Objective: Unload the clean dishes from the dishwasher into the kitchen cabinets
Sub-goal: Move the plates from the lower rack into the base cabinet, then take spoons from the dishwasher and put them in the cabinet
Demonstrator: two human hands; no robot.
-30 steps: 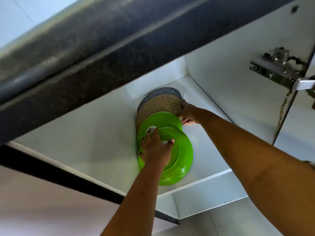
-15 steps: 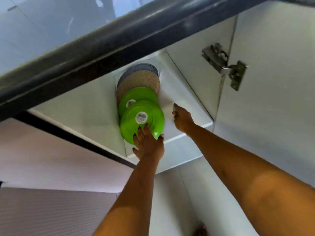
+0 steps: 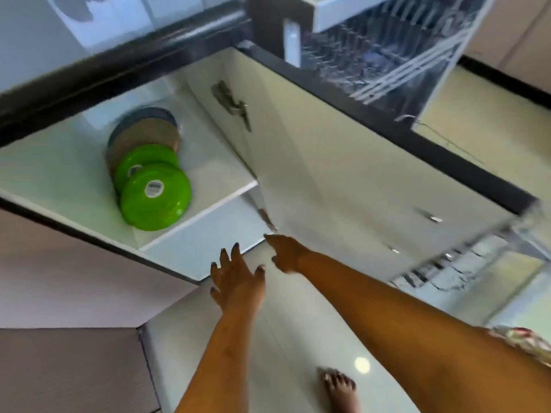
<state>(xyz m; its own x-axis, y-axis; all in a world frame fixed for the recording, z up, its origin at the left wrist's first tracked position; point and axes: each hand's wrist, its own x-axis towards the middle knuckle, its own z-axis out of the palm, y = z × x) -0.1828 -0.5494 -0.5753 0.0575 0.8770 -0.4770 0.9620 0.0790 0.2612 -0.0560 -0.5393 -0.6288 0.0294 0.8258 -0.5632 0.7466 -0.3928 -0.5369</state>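
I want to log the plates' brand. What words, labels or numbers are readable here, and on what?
None can be read.
White sticker on the front green plate: barcode-like lines, too blurred.
Second sticker on the green plate behind: partly hidden, too blurred.

left hand point(image 3: 237, 278) off green plate point(image 3: 155, 196), right hand point(image 3: 286, 253) out of cabinet point(image 3: 216, 169)

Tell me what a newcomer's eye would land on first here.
The two bright green plates, undersides showing, overlap a brown plate and a grey plate inside the open cabinet, left of centre. Below it the left hand and right hand hover empty, and the dishwasher rack juts out at upper right.
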